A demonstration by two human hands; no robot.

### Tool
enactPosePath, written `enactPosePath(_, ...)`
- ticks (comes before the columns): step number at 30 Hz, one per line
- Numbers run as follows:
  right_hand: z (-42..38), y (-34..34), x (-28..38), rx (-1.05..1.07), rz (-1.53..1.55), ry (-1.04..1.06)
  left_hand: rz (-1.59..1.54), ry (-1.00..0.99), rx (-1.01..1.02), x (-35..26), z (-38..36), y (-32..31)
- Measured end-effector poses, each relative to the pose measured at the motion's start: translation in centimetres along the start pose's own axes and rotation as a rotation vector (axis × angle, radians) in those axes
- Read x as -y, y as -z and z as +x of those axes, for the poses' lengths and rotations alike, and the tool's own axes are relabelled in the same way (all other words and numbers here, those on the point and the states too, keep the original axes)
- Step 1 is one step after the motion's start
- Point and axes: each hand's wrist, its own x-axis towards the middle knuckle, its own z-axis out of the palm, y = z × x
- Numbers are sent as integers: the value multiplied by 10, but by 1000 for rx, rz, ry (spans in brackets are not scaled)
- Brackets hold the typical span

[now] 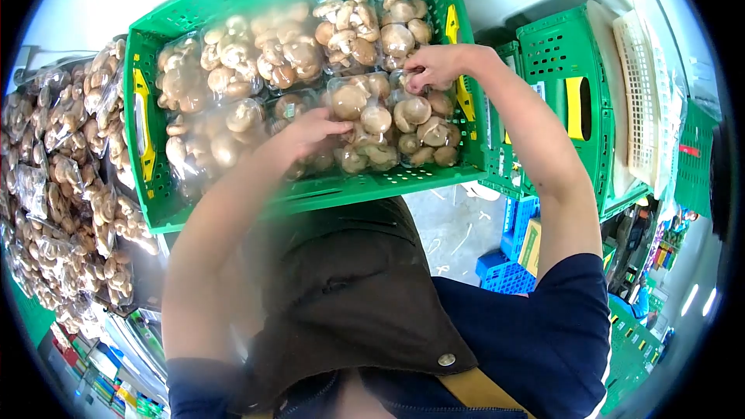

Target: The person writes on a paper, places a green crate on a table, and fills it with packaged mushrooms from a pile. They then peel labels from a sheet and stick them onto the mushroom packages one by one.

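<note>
A green plastic crate (310, 206) holds several clear bags of brown mushrooms, laid in two rows. My left hand (317, 132) reaches into the front row with fingers stretched out, touching the side of a mushroom bag (362, 109); its thumb is hard to make out. At the crate's right end my right hand (436, 68) has its fingers curled, pinching the top of another bag of mushrooms (427, 132) in the front row. Part of that bag is hidden under the hand. A blurred haze covers the crate's left part.
On the left lies a large heap of bagged mushrooms (62, 178). Stacked green crates (563, 54) and a cream slatted basket (640, 93) stand to the right. Blue crates (508, 273) and a cardboard box (531, 247) are on the floor below, among scattered scraps.
</note>
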Motion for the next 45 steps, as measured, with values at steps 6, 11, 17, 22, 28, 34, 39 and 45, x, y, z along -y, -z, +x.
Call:
enactPosePath(6,24,-5,-9,-69,-361,-194,498,-191,-132,7,34,-1)
enactPosePath(11,3,-35,107,-477,-409,-107,1345,-121,-533,-40,-10,-30)
enactPosePath(17,25,-55,69,-111,377,-142,1268,-619,-632,-60,-136,-26)
enactPosePath(22,24,-49,100,-404,160,-5,655,-941,-1647,-49,-304,96)
enactPosePath(28,73,-44,206,-468,325,142,691,-354,-1780,0,-307,250)
enactPosePath(34,125,-47,270,-391,47,463,812,-174,-1723,-5,-287,275)
enactPosePath(39,124,-53,265,-422,184,551,102,-534,-1148,12,-332,273)
enactPosePath(45,82,2,257,-394,835,503,258,-841,-1158,-23,-339,103)
